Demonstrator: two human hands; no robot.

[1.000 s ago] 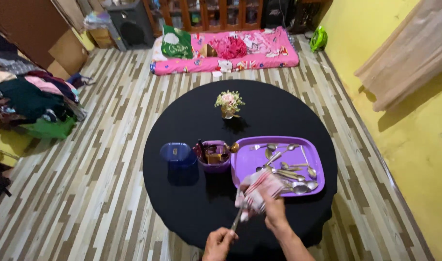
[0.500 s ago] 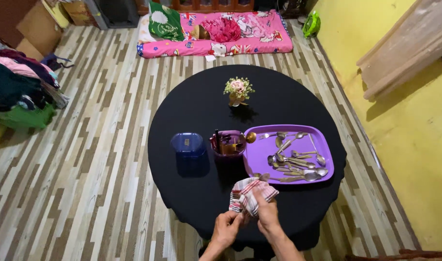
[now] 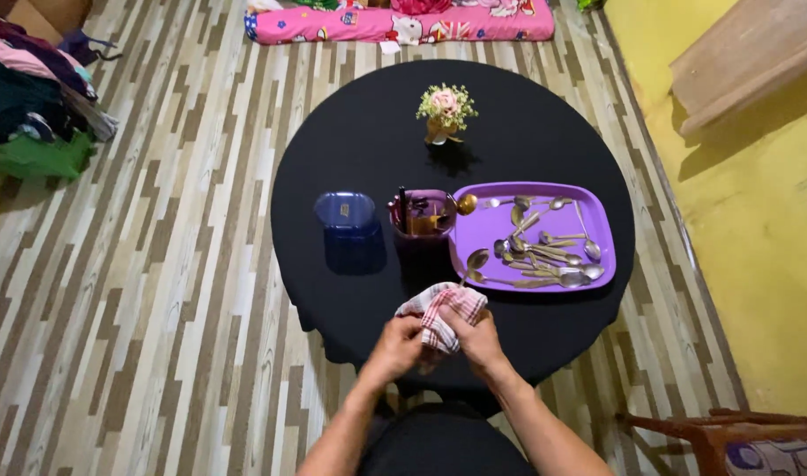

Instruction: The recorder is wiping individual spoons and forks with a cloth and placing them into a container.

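Both my hands meet at the near edge of a round black table [image 3: 544, 115]. My left hand [image 3: 396, 345] and my right hand [image 3: 476, 339] grip a red and white checked cloth [image 3: 442, 308] bunched between them. Whatever lies inside the cloth is hidden. Just beyond the cloth sits a purple tray [image 3: 602, 220] holding several metal spoons [image 3: 544, 254]. A spoon [image 3: 474, 263] at the tray's near left corner points toward the cloth. Left of the tray stands a purple holder [image 3: 423, 215] with a few utensils in it.
A blue lidded container [image 3: 345, 212] stands left of the holder. A small vase of flowers [image 3: 444, 111] sits at the table's far side. A pile of clothes [image 3: 33, 97] lies at left, a pink mat [image 3: 394, 22] beyond the table, a wooden chair [image 3: 738, 436] at bottom right.
One second ago my left hand held a utensil apart from the cloth in my right hand. Now both hands are together on the bunched cloth. The camera has tilted lower and closer.
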